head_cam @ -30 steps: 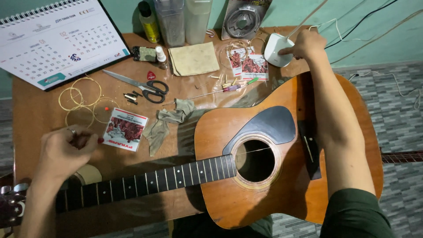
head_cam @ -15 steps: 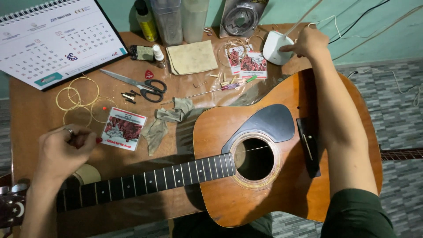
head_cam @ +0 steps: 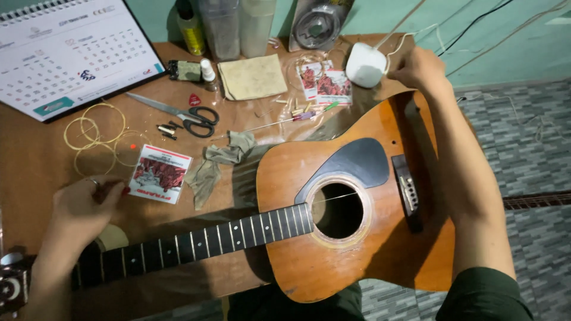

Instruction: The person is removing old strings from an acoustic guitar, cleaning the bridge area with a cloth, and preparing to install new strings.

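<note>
Resting on the guitar (head_cam: 333,249): left hand (head_cam: 83,208); right hand (head_cam: 419,68) beyond.

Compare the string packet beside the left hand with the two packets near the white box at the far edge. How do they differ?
The near packet lies alone, tilted, just right of the left hand; the far packets lie as a pair, overlapping, left of the white box. The near packet sits close to the coiled strings; the far packets sit by small pegs. All are flat white squares with a red picture, resting on the table.
</note>
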